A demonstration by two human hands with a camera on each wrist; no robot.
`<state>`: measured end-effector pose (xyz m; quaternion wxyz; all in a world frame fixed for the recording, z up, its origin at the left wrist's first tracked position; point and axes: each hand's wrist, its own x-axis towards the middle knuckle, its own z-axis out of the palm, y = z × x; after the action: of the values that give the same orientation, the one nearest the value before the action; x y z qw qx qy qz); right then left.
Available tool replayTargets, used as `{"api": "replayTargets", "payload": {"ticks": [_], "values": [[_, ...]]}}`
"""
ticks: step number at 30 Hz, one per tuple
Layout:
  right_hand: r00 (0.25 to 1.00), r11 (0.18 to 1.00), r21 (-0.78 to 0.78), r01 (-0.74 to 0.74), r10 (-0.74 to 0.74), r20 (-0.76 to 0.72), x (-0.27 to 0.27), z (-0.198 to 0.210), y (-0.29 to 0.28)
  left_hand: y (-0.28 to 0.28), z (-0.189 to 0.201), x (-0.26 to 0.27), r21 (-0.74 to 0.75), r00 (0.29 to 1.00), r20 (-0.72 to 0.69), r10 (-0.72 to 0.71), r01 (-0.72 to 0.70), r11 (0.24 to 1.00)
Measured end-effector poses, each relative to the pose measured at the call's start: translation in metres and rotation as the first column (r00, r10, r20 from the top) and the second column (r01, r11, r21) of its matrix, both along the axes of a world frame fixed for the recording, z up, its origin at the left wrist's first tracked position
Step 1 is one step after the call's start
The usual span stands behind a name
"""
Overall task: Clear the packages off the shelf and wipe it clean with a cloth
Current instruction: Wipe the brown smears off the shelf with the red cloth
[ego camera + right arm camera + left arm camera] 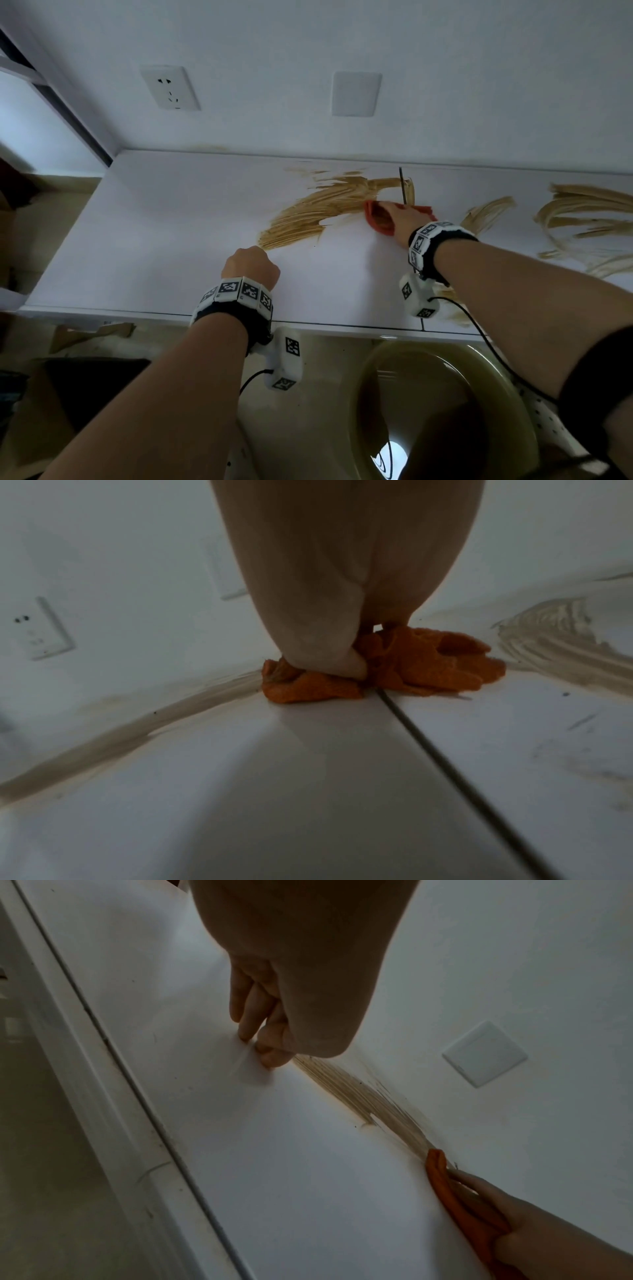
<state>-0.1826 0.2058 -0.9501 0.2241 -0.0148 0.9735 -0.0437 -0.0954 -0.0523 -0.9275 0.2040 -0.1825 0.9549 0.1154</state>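
The white shelf (154,240) carries no packages. A brown streaky smear (315,212) runs across its back middle. My right hand (402,214) grips a bunched orange cloth (378,219) and presses it onto the smear's right end, near the wall. In the right wrist view the thumb digs into the cloth (428,664). My left hand (250,265) rests on the shelf nearer the front with fingers curled under, holding nothing. Its fingertips (260,1042) touch the surface beside the smear (359,1096).
More brown smears (582,212) cover the shelf to the right of a dark seam (403,185). A socket (170,88) and a blank plate (356,93) sit on the wall. A basin (513,394) of brown water stands below the front edge.
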Motion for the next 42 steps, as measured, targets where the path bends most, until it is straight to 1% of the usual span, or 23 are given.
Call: {"api": "replayTargets", "payload": {"ticks": [3, 5, 8, 11, 13, 15, 17, 19, 20, 21, 23, 25, 27, 30, 32, 34, 37, 40, 42], "values": [[0.997, 0.997, 0.051, -0.057, 0.055, 0.046, -0.001, -0.002, -0.004, 0.001, 0.0, -0.001, 0.007, 1.0, -0.001, 0.008, -0.008, 1.0], [0.994, 0.994, 0.055, -0.098, 0.095, 0.05, 0.0, 0.0, -0.004, 0.001, 0.001, -0.001, 0.013, 1.0, -0.005, 0.015, -0.015, 1.0], [0.986, 0.987, -0.011, -0.161, 0.161, 0.036, 0.009, -0.003, -0.013, 0.002, 0.001, -0.001, 0.013, 1.0, -0.008, 0.016, -0.016, 1.0], [0.971, 0.966, -0.111, -0.234, 0.237, 0.016, 0.028, -0.004, -0.042, 0.002, 0.003, 0.0, 0.004, 1.0, 0.004, 0.009, -0.009, 1.0], [0.944, 0.936, -0.132, -0.328, 0.33, -0.004, 0.043, -0.003, -0.061, 0.003, 0.004, 0.0, 0.001, 1.0, 0.014, -0.008, 0.008, 1.0], [0.899, 0.889, -0.135, -0.437, 0.438, -0.018, 0.056, -0.004, -0.07, 0.004, 0.006, 0.001, -0.008, 1.0, 0.018, -0.019, 0.019, 1.0], [0.858, 0.845, -0.161, -0.51, 0.514, -0.02, 0.066, -0.008, -0.066, 0.005, 0.007, 0.001, -0.016, 1.0, 0.021, -0.022, 0.022, 1.0], [0.842, 0.827, -0.181, -0.533, 0.539, -0.016, 0.07, -0.011, -0.051, 0.005, 0.006, 0.002, -0.015, 1.0, 0.022, -0.014, 0.014, 1.0], [0.852, 0.835, -0.19, -0.516, 0.523, -0.018, 0.068, -0.011, -0.042, 0.003, 0.006, 0.002, -0.013, 1.0, 0.022, -0.008, 0.008, 1.0], [0.878, 0.858, -0.202, -0.473, 0.477, -0.029, 0.065, -0.01, -0.032, 0.002, 0.005, 0.002, -0.01, 1.0, 0.021, -0.003, 0.003, 1.0], [0.944, 0.921, -0.213, -0.328, 0.328, -0.035, 0.054, -0.004, -0.012, -0.002, 0.004, 0.002, -0.008, 1.0, 0.015, 0.004, -0.004, 1.0], [0.98, 0.966, -0.177, -0.19, 0.197, 0.025, 0.038, 0.001, 0.006, -0.003, 0.002, 0.002, -0.005, 1.0, 0.013, 0.004, -0.004, 1.0], [0.986, 0.985, -0.122, -0.122, 0.134, 0.098, 0.019, 0.0, 0.009, -0.003, 0.0, 0.001, -0.012, 1.0, 0.014, -0.001, 0.001, 1.0], [0.976, 0.987, -0.104, -0.121, 0.137, 0.171, 0.006, -0.001, -0.014, -0.002, -0.002, 0.0, -0.011, 1.0, 0.022, -0.007, 0.007, 1.0], [0.964, 0.976, -0.132, -0.173, 0.196, 0.181, 0.012, 0.0, -0.038, -0.001, -0.001, 0.0, -0.004, 1.0, 0.025, -0.01, 0.01, 1.0], [0.941, 0.949, -0.149, -0.277, 0.3, 0.158, 0.028, -0.001, -0.064, -0.001, 0.0, 0.0, 0.004, 0.999, 0.031, -0.014, 0.014, 1.0], [0.876, 0.88, -0.145, -0.453, 0.469, 0.113, 0.06, -0.005, -0.097, 0.0, 0.003, 0.003, 0.003, 0.999, 0.047, -0.011, 0.011, 1.0], [0.787, 0.797, -0.152, -0.584, 0.602, 0.136, 0.083, -0.005, -0.096, -0.002, 0.001, 0.005, -0.007, 0.999, 0.04, -0.008, 0.008, 1.0], [0.773, 0.785, -0.17, -0.596, 0.618, 0.143, 0.089, -0.001, -0.076, -0.005, -0.001, 0.006, 0.006, 0.999, 0.054, -0.003, 0.003, 1.0]]}}
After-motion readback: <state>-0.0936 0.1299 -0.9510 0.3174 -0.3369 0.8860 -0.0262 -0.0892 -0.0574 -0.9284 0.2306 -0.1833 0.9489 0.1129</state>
